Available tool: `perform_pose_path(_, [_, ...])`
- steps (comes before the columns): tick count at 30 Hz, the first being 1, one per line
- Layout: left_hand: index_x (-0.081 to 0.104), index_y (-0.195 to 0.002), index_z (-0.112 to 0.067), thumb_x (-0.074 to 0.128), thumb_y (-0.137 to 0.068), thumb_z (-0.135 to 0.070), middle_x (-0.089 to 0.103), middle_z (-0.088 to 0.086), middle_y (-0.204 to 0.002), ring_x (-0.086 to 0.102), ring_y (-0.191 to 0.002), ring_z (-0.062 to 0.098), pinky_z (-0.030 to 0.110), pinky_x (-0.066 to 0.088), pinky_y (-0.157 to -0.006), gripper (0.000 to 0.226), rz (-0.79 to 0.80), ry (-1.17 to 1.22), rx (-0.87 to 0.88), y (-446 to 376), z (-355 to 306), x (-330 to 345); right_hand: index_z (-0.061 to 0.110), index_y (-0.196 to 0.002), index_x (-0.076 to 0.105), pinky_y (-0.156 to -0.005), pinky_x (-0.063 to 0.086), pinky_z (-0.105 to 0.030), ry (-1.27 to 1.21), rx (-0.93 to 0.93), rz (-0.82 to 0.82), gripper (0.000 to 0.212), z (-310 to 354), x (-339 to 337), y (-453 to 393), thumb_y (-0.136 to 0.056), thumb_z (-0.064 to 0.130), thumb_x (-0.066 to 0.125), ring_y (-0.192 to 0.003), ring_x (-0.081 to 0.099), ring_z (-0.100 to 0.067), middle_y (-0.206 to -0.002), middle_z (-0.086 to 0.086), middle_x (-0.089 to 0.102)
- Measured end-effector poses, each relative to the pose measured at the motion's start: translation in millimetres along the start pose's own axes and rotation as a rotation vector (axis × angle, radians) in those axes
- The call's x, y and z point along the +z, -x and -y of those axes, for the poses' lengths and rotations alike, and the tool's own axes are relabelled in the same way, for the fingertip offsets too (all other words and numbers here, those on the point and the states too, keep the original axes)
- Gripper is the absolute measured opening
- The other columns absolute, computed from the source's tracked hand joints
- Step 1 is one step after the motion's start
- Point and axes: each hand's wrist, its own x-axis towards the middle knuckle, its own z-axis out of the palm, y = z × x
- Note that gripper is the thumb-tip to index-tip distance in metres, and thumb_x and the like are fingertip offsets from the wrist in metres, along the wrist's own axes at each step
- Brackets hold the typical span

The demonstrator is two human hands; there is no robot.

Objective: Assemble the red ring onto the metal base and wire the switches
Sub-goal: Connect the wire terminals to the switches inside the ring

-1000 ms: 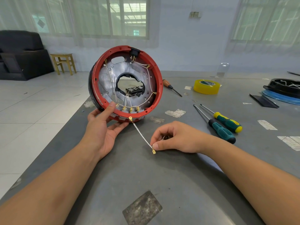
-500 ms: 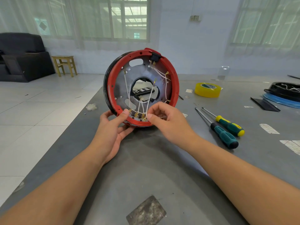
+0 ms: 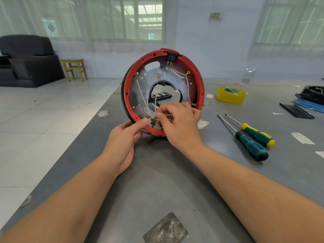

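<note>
Your grey table carries everything here, and on it the red ring stands on edge, seated around the metal base, its open face turned toward you. Your left hand props the assembly from below — fingers curled behind the lower rim, thumb pressed on the red edge beside the brass terminals. Your right hand sits at the bottom of the ring, thumb and forefinger pinching a white wire right at those terminals; the other fingers curl loosely over the rim. More white wires run across the base up to a black switch at the top of the ring. To your right lie two screwdrivers side by side, well apart from the ring, and farther back a roll of yellow tape — a black and blue part rests at the far right edge.
</note>
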Motion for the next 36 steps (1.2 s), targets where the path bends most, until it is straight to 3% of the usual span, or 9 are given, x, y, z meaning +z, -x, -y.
perform_pose_path(3, [0.080, -0.110, -0.012, 0.079, -0.091, -0.022, 0.082, -0.002, -0.108, 0.067, -0.073, -0.007, 0.030, 0.040, -0.078, 0.022, -0.054, -0.160, -0.007, -1, -1, 0, 0.036, -0.087, 0.068, -0.081, 0.015, -0.035, 0.035, 0.009, -0.033, 0.009, 1, 3, 3, -0.094, 0.038, 0.064, -0.102, 0.045, -0.003, -0.090, 0.024, 0.060])
perform_pose_path(5, [0.080, -0.109, -0.012, 0.081, -0.089, -0.024, 0.081, -0.002, -0.108, 0.057, -0.064, 0.000, 0.029, 0.035, -0.066, 0.024, -0.074, -0.193, -0.033, 0, -3, -2, 0.036, -0.086, 0.068, -0.079, 0.014, -0.036, 0.044, 0.016, -0.040, 0.010, 3, 6, 5, -0.094, 0.038, 0.063, -0.101, 0.046, -0.003, -0.088, 0.025, 0.058])
perform_pose_path(8, [0.076, -0.116, -0.006, 0.084, -0.087, -0.020, 0.079, 0.005, -0.100, 0.050, -0.060, 0.010, 0.019, 0.042, -0.049, 0.033, -0.061, -0.125, -0.107, 2, -5, -7, 0.037, -0.086, 0.067, -0.079, 0.014, -0.036, 0.023, 0.020, -0.038, 0.010, 5, 8, 7, -0.095, 0.039, 0.063, -0.103, 0.047, -0.004, -0.090, 0.025, 0.060])
perform_pose_path(12, [0.072, -0.119, -0.003, 0.080, -0.091, -0.017, 0.081, 0.015, -0.104, 0.077, -0.076, 0.019, 0.022, 0.060, -0.062, 0.032, 0.014, -0.066, -0.155, 5, -8, -10, 0.039, -0.087, 0.067, -0.081, 0.015, -0.035, -0.027, 0.045, -0.038, 0.009, 7, 7, 7, -0.095, 0.040, 0.062, -0.106, 0.047, -0.004, -0.094, 0.024, 0.064])
perform_pose_path(15, [0.070, -0.121, 0.000, 0.078, -0.092, -0.012, 0.079, 0.020, -0.110, 0.079, -0.096, 0.032, 0.028, 0.064, -0.073, 0.033, 0.058, -0.010, -0.177, 5, -11, -13, 0.038, -0.087, 0.067, -0.081, 0.016, -0.036, -0.017, 0.034, -0.026, 0.011, 8, 7, 8, -0.096, 0.041, 0.061, -0.106, 0.046, -0.004, -0.095, 0.024, 0.065])
perform_pose_path(17, [0.070, -0.120, 0.002, 0.078, -0.090, -0.010, 0.078, 0.022, -0.110, 0.079, -0.099, 0.035, 0.030, 0.064, -0.074, 0.033, 0.059, 0.010, -0.193, 4, -12, -15, 0.038, -0.088, 0.068, -0.082, 0.016, -0.037, -0.013, 0.027, -0.022, 0.011, 8, 8, 9, -0.097, 0.041, 0.061, -0.106, 0.044, -0.004, -0.095, 0.024, 0.064])
perform_pose_path(25, [0.073, -0.111, 0.004, 0.078, -0.090, -0.006, 0.078, 0.021, -0.095, 0.076, -0.072, 0.020, 0.021, 0.061, -0.062, 0.024, 0.036, -0.012, -0.209, 2, -12, -16, 0.040, -0.090, 0.069, -0.082, 0.013, -0.035, 0.024, 0.006, -0.018, 0.011, 10, 8, 11, -0.097, 0.044, 0.061, -0.108, 0.043, -0.005, -0.092, 0.027, 0.060])
perform_pose_path(36, [0.074, -0.106, 0.004, 0.076, -0.090, -0.005, 0.076, 0.019, -0.089, 0.071, -0.067, 0.016, 0.019, 0.057, -0.058, 0.018, 0.030, -0.026, -0.202, 1, -12, -16, 0.037, -0.092, 0.072, -0.083, 0.016, -0.038, 0.050, -0.013, -0.006, 0.013, 12, 8, 13, -0.097, 0.044, 0.062, -0.108, 0.044, -0.007, -0.097, 0.023, 0.067])
